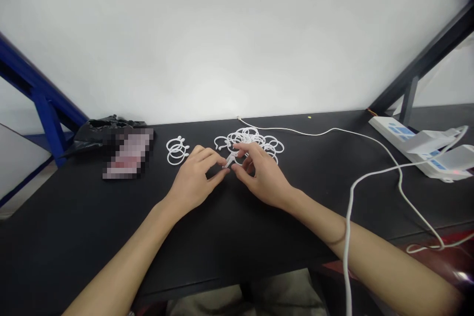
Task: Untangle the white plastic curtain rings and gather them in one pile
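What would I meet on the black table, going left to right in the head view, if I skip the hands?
Crumpled black plastic → small group of white rings → bigger pile of white rings → white power strip.

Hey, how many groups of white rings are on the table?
2: a small group left of the left hand, and a larger group beyond the right hand, which hides part of it. The white piece between the hands isn't counted.
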A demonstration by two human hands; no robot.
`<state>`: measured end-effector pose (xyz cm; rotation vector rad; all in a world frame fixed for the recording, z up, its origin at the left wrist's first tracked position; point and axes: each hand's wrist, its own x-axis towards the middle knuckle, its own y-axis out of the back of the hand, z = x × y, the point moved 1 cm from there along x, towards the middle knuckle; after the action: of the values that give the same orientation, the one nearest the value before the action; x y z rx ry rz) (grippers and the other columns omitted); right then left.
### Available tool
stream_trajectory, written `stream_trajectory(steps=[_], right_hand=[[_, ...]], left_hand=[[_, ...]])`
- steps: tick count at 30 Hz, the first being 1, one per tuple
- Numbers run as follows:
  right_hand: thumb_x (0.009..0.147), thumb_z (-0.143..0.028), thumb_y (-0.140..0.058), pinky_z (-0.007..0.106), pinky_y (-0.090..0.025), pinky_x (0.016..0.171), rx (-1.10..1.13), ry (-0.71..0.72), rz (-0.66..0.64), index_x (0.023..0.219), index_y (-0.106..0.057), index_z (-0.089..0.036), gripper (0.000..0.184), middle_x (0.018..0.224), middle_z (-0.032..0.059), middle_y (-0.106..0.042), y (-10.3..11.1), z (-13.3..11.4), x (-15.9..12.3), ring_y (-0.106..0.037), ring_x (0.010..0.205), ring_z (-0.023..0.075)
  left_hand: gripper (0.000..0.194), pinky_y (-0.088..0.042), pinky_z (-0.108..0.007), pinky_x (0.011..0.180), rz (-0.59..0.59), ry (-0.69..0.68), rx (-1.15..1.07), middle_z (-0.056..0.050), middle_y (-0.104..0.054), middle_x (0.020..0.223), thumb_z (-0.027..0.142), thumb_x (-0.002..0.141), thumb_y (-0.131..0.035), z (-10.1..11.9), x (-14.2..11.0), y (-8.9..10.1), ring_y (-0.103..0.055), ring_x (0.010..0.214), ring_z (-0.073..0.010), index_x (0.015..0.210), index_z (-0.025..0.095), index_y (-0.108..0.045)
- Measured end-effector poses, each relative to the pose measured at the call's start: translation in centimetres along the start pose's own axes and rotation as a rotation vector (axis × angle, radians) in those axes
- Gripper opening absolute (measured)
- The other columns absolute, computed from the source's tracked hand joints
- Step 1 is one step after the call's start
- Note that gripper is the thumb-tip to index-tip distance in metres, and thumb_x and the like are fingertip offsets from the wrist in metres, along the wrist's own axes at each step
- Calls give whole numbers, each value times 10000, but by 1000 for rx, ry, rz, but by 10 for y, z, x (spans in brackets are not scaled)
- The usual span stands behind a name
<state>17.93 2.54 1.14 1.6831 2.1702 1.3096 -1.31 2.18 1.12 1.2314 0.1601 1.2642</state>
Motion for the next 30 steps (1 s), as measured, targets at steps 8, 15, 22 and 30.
stream_trajectory(steps=[8,15,22,30], right_hand=[[919,-256,-566,304,-540,704,-42,-29,-13,1104,-581,-207,192,1023,43,-614,0,-2,1,-636,720,118],[904,-255,-594,295,-548,697,-38,-17,4,1146,-578,-209,247,1008,39,-619,0,-2,0,-638,701,115],[921,-205,-546,267,-545,690,-30,44,21,1091,-656,-187,204,948,41,-643,0,0,0,-632,683,108],[899,-147,-562,255,-534,700,-18,10,23,1061,-676,-180,201,945,28,-714,0,1,0,-649,705,115]], left_hand=[[81,-463,-352,791,-33,-59,50,-31,-664,919,287,927,-592,-3,-3,-3,-510,876,-206,900,221,-631],[74,-459,-363,801,-69,-104,88,-39,-666,917,248,927,-585,-1,-1,-2,-490,870,-209,910,219,-651],[60,-461,-351,790,-41,-136,110,-35,-666,901,239,925,-602,-1,-2,-3,-488,864,-200,909,206,-649],[125,-468,-348,791,5,-119,71,-34,-626,943,295,895,-651,2,-2,-2,-506,879,-197,967,199,-618]])
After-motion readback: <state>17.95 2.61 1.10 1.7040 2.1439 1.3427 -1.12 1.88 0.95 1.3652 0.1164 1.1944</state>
